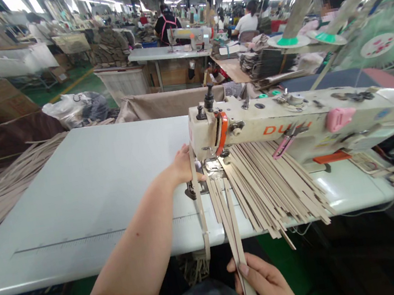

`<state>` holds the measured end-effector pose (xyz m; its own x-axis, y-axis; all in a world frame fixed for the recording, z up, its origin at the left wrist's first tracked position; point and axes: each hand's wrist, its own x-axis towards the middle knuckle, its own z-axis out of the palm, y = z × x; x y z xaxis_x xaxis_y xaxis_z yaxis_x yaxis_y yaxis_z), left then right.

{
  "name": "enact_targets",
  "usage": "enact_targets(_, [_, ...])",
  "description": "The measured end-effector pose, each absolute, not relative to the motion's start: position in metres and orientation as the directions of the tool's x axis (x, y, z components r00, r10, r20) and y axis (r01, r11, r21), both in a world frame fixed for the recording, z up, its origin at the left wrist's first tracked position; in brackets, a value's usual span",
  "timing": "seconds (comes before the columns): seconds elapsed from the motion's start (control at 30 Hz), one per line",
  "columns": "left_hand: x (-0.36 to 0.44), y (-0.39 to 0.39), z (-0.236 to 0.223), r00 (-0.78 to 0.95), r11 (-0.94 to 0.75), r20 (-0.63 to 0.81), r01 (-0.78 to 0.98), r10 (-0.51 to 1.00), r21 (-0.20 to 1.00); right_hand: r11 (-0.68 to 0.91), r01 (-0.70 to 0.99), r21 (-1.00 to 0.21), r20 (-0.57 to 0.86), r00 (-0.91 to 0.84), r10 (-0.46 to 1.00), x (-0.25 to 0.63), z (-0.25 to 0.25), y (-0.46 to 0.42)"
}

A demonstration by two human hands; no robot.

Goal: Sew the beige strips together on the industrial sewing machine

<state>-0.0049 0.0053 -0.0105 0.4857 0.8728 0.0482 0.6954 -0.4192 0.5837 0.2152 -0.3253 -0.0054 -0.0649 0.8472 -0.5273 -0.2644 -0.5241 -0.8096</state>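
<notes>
A cream sewing machine (292, 123) stands on a white table (87, 197). My left hand (185, 166) reaches to the machine's needle area and pinches a long beige strip (199, 203) that hangs over the table's front edge. My right hand (264, 283) is low in front of the table, closed on the near end of another beige strip (234, 227) that runs up to the presser foot. A fanned pile of several beige strips (272, 185) lies under the machine's arm, just right of both hands.
More beige strips (1, 187) lie heaped at the table's left end. A fabric-lined bin (166, 103) stands behind the table. Thread cones (297, 13) and a green fan (386, 40) are at the right. Other people work at machines in the background (167, 23).
</notes>
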Motion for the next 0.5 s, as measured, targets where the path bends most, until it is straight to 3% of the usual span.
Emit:
enact_targets(0.27, [-0.003,0.004,-0.007,0.482,-0.395,0.003,0.714,0.876,0.579,-0.508,-0.186,-0.841,-0.519,0.017,0.854,0.213,-0.01,-0.32])
enact_targets(0.5, [-0.009,0.012,-0.023,0.536,-0.464,0.076,0.64,0.841,0.612,-0.488,-0.168,-0.857,-0.501,0.045,0.864,0.211,-0.009,-0.32])
